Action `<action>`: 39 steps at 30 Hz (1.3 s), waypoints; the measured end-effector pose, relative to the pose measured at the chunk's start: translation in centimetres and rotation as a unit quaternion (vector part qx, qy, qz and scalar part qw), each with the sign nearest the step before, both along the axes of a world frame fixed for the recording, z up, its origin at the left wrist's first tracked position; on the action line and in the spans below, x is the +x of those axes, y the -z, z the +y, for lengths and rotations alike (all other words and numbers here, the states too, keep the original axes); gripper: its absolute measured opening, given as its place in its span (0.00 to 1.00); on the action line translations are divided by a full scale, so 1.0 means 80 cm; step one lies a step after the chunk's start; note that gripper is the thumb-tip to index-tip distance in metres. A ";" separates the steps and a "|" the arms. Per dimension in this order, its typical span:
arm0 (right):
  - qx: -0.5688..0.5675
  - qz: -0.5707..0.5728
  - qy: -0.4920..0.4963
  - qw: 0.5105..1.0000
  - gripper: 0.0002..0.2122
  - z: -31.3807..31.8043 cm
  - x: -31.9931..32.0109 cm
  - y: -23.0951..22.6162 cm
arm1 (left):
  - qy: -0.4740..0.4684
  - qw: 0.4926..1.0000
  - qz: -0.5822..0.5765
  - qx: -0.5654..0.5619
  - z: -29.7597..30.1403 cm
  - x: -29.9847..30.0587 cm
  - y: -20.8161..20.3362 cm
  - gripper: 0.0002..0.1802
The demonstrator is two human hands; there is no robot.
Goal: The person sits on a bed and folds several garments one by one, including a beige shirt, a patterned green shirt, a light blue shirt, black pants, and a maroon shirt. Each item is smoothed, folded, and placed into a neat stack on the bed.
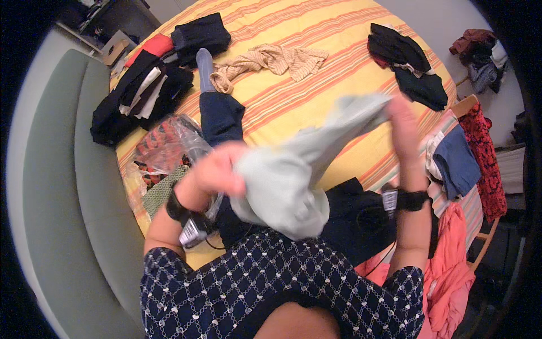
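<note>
A pale grey-green garment (pixel 282 195) hangs bunched and blurred between my hands, above my lap; its exact kind does not show. My left hand (pixel 221 169) is closed on its left side. Higher up and farther right, my right hand (pixel 402 121) grips a stretched-out end of the cloth, smeared by motion. Under the garment are my legs in dark trousers (pixel 220 116), one foot in a blue-grey sock (pixel 205 65) reaching across the bed.
A yellow-orange striped bedspread (pixel 333 34) lies beneath. Dark folded clothes (pixel 200 37) and a clear plastic bag (pixel 169 138) sit at left, a crumpled beige striped cloth (pixel 271 59) at the back. At right are dark clothes (pixel 403 51), blue folded fabric (pixel 456 164) and coral cloth (pixel 451 277).
</note>
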State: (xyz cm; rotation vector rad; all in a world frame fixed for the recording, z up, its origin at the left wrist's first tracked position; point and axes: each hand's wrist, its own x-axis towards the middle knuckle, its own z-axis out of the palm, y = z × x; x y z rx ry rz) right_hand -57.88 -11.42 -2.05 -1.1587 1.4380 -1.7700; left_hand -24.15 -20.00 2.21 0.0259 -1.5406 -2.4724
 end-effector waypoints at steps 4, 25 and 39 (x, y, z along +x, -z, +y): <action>-0.132 0.117 0.054 0.983 0.10 0.027 -0.077 -0.118 | -0.117 0.963 -0.168 -0.174 -0.098 -0.043 -0.046 0.35; 0.016 0.544 0.244 0.803 0.14 0.152 -0.248 -0.243 | -0.597 0.553 -0.077 -0.576 -0.293 -0.017 -0.196 0.17; 0.091 0.231 0.128 0.960 0.17 0.189 -0.168 -0.201 | 0.360 0.759 -0.335 -0.427 0.069 -0.165 0.156 0.18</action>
